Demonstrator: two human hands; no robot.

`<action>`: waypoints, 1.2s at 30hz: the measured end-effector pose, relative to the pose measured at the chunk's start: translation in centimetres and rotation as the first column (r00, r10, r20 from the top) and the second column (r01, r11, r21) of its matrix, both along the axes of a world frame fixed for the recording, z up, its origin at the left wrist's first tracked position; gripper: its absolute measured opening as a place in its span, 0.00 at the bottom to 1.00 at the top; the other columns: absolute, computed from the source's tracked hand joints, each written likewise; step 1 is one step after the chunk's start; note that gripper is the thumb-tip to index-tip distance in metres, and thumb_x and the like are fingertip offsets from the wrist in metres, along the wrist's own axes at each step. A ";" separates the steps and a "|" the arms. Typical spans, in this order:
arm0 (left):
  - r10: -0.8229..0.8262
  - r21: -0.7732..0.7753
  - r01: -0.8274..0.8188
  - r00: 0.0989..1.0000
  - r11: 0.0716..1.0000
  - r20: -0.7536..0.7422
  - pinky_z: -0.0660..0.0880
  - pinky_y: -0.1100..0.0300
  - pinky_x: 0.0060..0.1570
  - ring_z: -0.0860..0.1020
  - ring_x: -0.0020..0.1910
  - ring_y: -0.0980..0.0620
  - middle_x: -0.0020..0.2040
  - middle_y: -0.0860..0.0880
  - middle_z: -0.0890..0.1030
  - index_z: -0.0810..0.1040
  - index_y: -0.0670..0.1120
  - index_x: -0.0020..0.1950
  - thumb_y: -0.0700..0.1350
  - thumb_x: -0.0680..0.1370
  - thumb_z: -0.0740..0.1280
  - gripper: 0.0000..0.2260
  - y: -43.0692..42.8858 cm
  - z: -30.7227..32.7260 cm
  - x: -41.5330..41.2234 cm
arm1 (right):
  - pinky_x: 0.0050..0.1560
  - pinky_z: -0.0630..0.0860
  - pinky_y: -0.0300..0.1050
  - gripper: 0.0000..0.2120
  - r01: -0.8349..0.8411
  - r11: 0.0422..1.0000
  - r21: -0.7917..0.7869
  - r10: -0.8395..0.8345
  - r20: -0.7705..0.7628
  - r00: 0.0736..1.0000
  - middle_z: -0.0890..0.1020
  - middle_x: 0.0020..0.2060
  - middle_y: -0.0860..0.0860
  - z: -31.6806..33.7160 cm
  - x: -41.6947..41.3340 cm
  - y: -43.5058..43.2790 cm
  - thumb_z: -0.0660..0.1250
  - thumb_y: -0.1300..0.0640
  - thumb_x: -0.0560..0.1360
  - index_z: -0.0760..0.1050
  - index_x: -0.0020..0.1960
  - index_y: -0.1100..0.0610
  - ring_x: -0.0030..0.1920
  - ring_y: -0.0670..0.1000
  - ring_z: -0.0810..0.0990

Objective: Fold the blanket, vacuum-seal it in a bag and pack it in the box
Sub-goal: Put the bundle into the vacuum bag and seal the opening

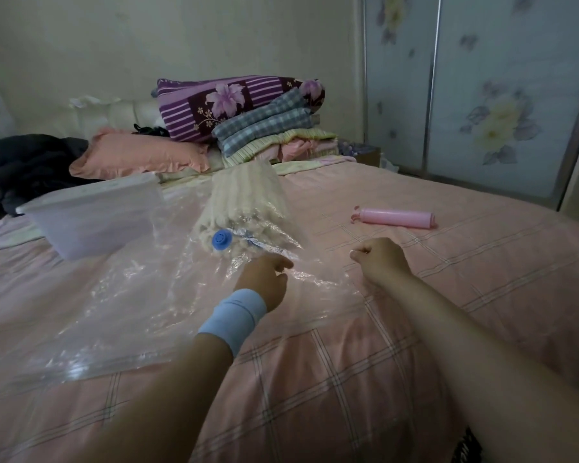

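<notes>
Since the blanket [244, 202] is already inside the bag [131, 295], we're handling two materials at once.

Head view, the only one we have: the cream bundle sits at the far end of the clear bag on the bed [348, 379], with the blue valve [222, 238] on top of it. The box [91, 218] is just to the left and the pink pump [395, 218] well apart on the right.

Left hand [264, 279]: fingers curled, looks to be pinching film just below the bundle. Right hand [378, 259]: curled like a loose fist at the bag's right edge; we can't tell if it has film.

Our read: the blanket is soft, light and springy, so it will puff back. The film is thin, slick and limp, so grips slide. We'd take hold at the bag's edges or under the bundle, not by the valve.
</notes>
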State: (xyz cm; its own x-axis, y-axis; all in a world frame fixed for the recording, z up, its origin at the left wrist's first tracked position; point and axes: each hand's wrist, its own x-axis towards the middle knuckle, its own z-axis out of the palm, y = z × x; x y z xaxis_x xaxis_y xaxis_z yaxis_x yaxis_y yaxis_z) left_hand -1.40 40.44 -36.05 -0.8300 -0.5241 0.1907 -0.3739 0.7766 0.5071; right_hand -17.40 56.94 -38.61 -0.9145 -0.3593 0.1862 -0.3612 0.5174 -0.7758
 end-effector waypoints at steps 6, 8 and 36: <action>-0.079 -0.166 0.125 0.962 0.978 0.261 0.68 0.48 0.67 0.70 0.66 0.47 0.65 0.49 0.73 0.70 0.55 0.69 0.48 0.80 0.64 0.18 -4.0 -1.7 -3.5 | 0.67 0.71 0.50 0.18 0.080 0.989 0.125 -0.069 -0.088 0.994 0.77 0.68 0.55 -0.3 -4.0 -2.0 0.63 0.54 0.80 0.77 0.68 0.55 0.68 0.60 0.75; -0.116 -0.165 0.164 0.958 0.973 0.263 0.69 0.50 0.66 0.72 0.63 0.49 0.62 0.51 0.75 0.71 0.54 0.68 0.46 0.80 0.63 0.16 -4.7 -1.7 -4.1 | 0.68 0.71 0.53 0.16 0.083 0.991 0.102 -0.055 -0.255 0.965 0.78 0.67 0.53 0.1 -3.5 -3.2 0.61 0.58 0.79 0.80 0.64 0.52 0.67 0.59 0.74; 0.067 0.033 -0.121 0.735 0.992 0.675 0.48 0.36 0.74 0.41 0.77 0.36 0.75 0.49 0.27 0.30 0.59 0.75 0.75 0.63 0.67 0.57 -11.6 -2.5 9.1 | 0.72 0.45 0.77 0.34 0.044 0.453 0.890 0.351 -0.224 0.909 0.54 0.79 0.61 3.0 11.8 -13.5 0.57 0.49 0.77 0.53 0.80 0.54 0.78 0.65 0.52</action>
State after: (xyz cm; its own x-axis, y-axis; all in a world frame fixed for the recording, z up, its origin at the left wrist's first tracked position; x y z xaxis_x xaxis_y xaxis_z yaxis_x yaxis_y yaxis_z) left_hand 7.68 28.85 -38.50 -0.6740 -0.5957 -0.4369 -0.7069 0.6918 0.1471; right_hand -5.56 43.40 -35.57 -0.7703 -0.6364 -0.0414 -0.6267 0.7433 0.2340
